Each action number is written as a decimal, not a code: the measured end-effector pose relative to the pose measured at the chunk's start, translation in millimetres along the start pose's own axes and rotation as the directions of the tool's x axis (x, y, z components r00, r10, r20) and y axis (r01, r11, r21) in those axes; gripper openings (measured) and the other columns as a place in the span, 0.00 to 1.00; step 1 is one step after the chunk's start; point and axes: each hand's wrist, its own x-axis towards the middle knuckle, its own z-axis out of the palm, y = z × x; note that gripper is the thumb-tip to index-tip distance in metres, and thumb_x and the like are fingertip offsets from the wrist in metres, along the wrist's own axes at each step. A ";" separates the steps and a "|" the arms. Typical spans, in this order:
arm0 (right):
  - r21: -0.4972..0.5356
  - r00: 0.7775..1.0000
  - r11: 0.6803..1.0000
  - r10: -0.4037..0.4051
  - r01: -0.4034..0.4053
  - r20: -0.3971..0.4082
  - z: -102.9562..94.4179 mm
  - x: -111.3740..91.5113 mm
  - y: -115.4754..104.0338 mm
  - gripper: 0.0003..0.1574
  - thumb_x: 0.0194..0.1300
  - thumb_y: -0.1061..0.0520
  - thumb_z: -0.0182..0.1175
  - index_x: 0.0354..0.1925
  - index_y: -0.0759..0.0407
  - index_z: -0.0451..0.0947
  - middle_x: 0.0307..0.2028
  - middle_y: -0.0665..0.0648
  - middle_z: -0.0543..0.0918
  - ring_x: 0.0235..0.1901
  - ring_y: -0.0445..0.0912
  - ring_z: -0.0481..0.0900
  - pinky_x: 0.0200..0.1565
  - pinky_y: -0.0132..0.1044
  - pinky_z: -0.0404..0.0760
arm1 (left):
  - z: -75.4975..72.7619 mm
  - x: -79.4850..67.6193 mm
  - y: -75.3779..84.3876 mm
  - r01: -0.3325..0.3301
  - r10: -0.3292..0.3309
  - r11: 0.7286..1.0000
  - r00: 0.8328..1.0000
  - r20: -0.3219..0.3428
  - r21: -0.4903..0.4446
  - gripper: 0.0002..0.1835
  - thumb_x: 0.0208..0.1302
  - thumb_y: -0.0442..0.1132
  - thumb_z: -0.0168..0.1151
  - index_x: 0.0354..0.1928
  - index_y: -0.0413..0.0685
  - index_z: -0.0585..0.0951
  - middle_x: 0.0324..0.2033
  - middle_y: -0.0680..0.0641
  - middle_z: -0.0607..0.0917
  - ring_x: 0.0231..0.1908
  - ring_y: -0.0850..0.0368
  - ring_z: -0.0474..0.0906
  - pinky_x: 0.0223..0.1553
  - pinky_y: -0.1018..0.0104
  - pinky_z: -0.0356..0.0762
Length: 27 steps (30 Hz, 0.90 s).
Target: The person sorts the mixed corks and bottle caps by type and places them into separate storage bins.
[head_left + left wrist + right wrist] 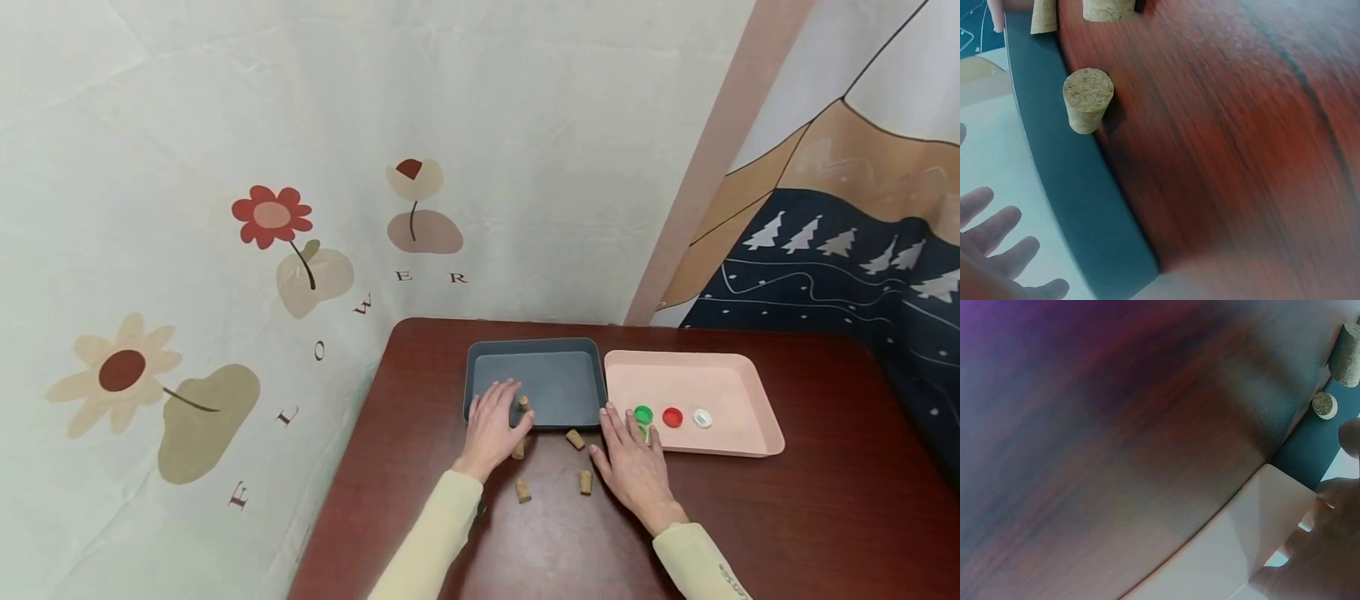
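My left hand [495,427] reaches over the near left part of the dark blue-grey tray [555,343]. Its fingers are spread in the left wrist view, with nothing gripped. One cork [524,403] appears within the tray's outline, between the thumb and fingertips. Another cork [518,450] is beside the hand, by the tray's front wall. My right hand [637,475] lies over the near left edge of the pink tray [757,400], fingers extended. A green bottle cap [643,414] is near its fingertips; a second green cap [642,432] is partly hidden under them.
Farther right in the pink tray are a red cap [672,417] and a white cap [702,418]. Loose corks lie on the brown table [540,550] between the arms: one cork [575,440] near the dark tray, two others closer to me. A printed curtain [525,167] stands behind.
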 end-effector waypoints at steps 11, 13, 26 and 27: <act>0.007 1.000 1.000 -0.004 0.004 -0.009 0.6 -0.2 -0.9 0.44 0.74 0.43 0.61 0.77 0.63 0.63 0.77 0.62 0.63 0.76 0.66 0.59 0.70 0.72 0.55 | -11.0 -26.8 -4.0 -0.131 0.133 0.988 0.991 -0.009 0.086 0.33 0.67 0.57 0.64 0.68 0.47 0.78 0.69 0.44 0.76 0.72 0.40 0.66 0.68 0.27 0.58; 0.006 1.000 1.000 0.000 0.000 -0.006 0.8 -0.3 -0.7 0.44 0.74 0.43 0.61 0.77 0.63 0.63 0.77 0.62 0.63 0.76 0.65 0.59 0.70 0.72 0.54 | -11.2 -32.0 -4.8 -0.152 0.155 0.981 0.988 -0.016 0.117 0.32 0.66 0.57 0.64 0.66 0.47 0.79 0.67 0.45 0.77 0.72 0.41 0.66 0.68 0.27 0.59; -0.002 1.000 1.000 -0.006 0.006 -0.005 0.3 0.5 -0.3 0.44 0.74 0.43 0.60 0.77 0.63 0.63 0.77 0.62 0.63 0.75 0.65 0.59 0.70 0.72 0.55 | -7.6 -63.3 5.9 -0.336 0.333 0.892 0.941 0.063 0.303 0.36 0.64 0.67 0.64 0.66 0.52 0.80 0.67 0.48 0.77 0.73 0.44 0.67 0.67 0.30 0.63; -0.003 1.000 1.000 -0.006 0.006 -0.004 0.4 0.7 -0.5 0.44 0.74 0.43 0.60 0.77 0.63 0.63 0.77 0.62 0.64 0.75 0.66 0.59 0.70 0.72 0.55 | -7.1 -65.6 6.1 -0.352 0.347 0.882 0.935 0.074 0.313 0.37 0.64 0.68 0.64 0.66 0.52 0.80 0.67 0.47 0.77 0.73 0.44 0.67 0.67 0.30 0.63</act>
